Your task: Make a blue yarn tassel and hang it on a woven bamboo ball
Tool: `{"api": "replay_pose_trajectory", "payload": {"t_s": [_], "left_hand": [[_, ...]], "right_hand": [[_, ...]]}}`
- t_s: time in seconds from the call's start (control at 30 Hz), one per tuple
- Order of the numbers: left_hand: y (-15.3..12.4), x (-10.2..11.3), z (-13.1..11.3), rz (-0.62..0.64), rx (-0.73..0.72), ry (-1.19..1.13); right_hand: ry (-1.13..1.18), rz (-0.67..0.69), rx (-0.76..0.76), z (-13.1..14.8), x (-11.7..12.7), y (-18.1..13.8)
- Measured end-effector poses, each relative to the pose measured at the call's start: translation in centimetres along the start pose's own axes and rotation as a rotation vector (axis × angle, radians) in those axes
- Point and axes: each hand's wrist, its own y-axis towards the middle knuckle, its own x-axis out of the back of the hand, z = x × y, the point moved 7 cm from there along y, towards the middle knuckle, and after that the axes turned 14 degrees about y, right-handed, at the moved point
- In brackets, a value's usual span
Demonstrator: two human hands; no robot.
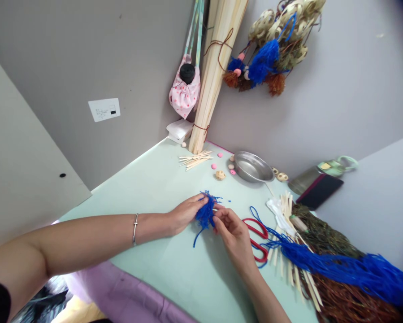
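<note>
A small blue yarn tassel (206, 213) is held just above the pale green table (161, 188). My left hand (186, 213) closes on its left side, fingers pinched into the strands. My right hand (233, 233) grips the tassel's right lower part with fingertips pressed together. A loose blue strand trails down from the tassel toward the table. A silver bracelet sits on my left wrist.
Red-handled scissors (258, 240) lie right of my right hand. Blue yarn (342, 264), brown and green yarn and bamboo strips fill the right side. A metal bowl (253, 167), beads, a stick bundle (214, 76) and hanging woven ornaments (278, 40) stand at the back.
</note>
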Motion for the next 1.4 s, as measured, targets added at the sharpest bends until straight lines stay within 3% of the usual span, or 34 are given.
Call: {"api": "replay_pose_trajectory", "payload": {"t_s": [0.23,0.4,0.6,0.93,1.4], "left_hand": [[-0.2,-0.5,-0.5,0.117,-0.018,0.098],[-0.1,-0.4,-0.5,0.085,-0.01,0.113],[-0.3,-0.6,-0.5,0.102,-0.002,0.12],[-0.1,-0.6,-0.6,0.156,-0.039,0.066],[0.2,-0.9,-0.3,0.232,-0.066,0.143]], "right_hand": [[0.036,-0.114,0.024,0.7,0.9,0.0],[0.018,-0.142,0.017,0.8,1.7,0.1],[0.029,-0.078,0.008,0.7,1.1,0.1],[0.05,-0.169,0.01,0.6,2.5,0.3],[0.303,-0.243,0.003,0.0,3.8,0.5]]}}
